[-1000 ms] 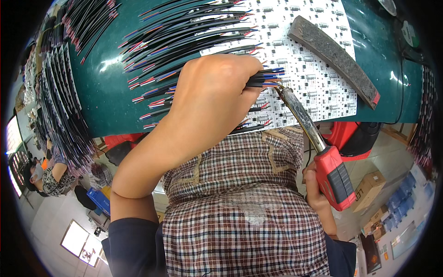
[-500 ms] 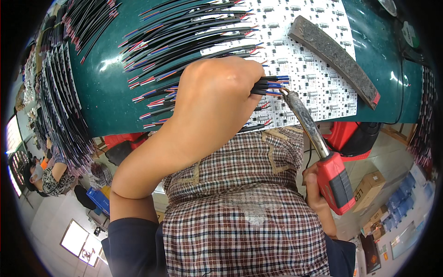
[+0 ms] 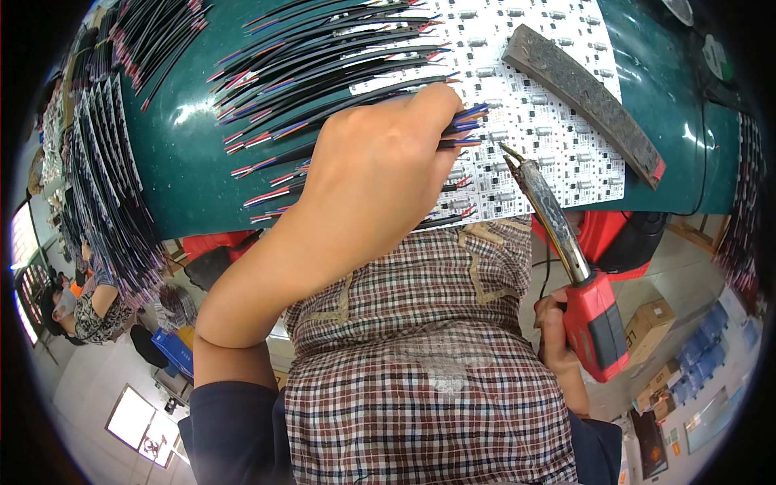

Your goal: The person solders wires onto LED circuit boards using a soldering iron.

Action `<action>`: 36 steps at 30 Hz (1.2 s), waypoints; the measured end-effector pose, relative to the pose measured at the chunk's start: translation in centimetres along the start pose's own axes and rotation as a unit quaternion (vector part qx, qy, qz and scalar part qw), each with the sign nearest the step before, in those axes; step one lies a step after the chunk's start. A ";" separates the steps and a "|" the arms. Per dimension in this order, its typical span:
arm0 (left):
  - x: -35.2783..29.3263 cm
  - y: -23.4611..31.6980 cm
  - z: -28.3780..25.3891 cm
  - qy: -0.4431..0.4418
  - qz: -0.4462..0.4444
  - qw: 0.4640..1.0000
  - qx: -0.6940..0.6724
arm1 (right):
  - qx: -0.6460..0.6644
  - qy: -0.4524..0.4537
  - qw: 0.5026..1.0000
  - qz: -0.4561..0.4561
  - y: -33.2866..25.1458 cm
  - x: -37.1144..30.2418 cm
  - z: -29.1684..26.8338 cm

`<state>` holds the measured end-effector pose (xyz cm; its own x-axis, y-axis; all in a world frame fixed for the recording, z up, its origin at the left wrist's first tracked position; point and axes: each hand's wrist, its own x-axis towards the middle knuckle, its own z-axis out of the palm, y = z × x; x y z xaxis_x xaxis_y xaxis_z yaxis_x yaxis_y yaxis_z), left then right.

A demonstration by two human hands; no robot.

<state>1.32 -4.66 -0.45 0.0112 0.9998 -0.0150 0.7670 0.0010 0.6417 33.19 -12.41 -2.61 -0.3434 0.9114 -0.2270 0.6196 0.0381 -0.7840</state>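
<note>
My left hand [image 3: 384,153] is closed around several black cables [image 3: 469,121], whose bare-ended blue, orange and dark cores stick out to the right of my fingers. Below them, my right hand [image 3: 554,331] grips a red and black soldering gun [image 3: 596,323]. Its metal tip points up and left, a short way apart from the core ends. Beneath both lies a white sheet of circuit boards [image 3: 493,190] dotted with small components. More black cables [image 3: 323,77] with red, white and blue ends lie in rows along its left side, partly hidden by my left hand.
A dark grey bar [image 3: 582,101] with a red end rests across the sheet's right part. The green table [image 3: 182,153] carries another cable bunch [image 3: 162,40] at the far left. Long cables [image 3: 113,186] hang over the left edge. A person [image 3: 97,307] is at the left.
The soldering gun has drawn back down and right, its tip away from the wire ends. My left hand's cables have shifted slightly up and left, with their ends fanned more.
</note>
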 end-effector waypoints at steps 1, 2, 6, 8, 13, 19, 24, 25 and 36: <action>-0.1 -0.2 0.0 -0.002 0.006 1.000 0.009 | 0.000 -0.001 1.000 0.000 -0.2 -0.3 -0.1; 0.1 0.0 -0.2 -0.002 0.008 1.000 0.008 | -0.051 0.031 0.998 -0.009 -0.5 -0.7 -0.3; 0.1 0.7 -1.4 0.125 0.068 0.982 0.121 | -0.033 0.078 0.995 -0.056 -2.1 0.3 -0.8; -0.4 1.2 -1.5 0.138 0.076 0.984 0.082 | -0.017 0.004 0.999 -0.041 -1.7 0.3 -1.3; -1.9 1.5 0.5 0.008 -0.053 0.998 -0.036 | -0.010 -0.026 1.000 0.006 0.0 -1.2 -0.8; -2.2 1.0 1.5 0.015 -0.029 0.999 0.011 | 0.002 -0.038 0.999 -0.022 0.8 -0.8 -0.1; -2.2 0.9 1.6 0.019 -0.020 1.000 0.009 | 0.023 -0.039 0.999 -0.029 0.7 -0.5 0.1; -2.2 0.9 1.6 0.021 -0.016 1.000 0.005 | 0.022 -0.036 0.999 -0.008 0.5 -0.6 0.1; -1.8 0.4 1.5 0.029 0.010 0.999 0.028 | -0.006 -0.029 0.999 -0.027 0.5 -0.2 0.5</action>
<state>2.59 -6.47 -1.30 -0.0082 0.9990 0.0429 0.8023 -0.0191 0.5967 33.22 -12.76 -3.21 -0.4156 0.8831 -0.2178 0.6075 0.0913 -0.7891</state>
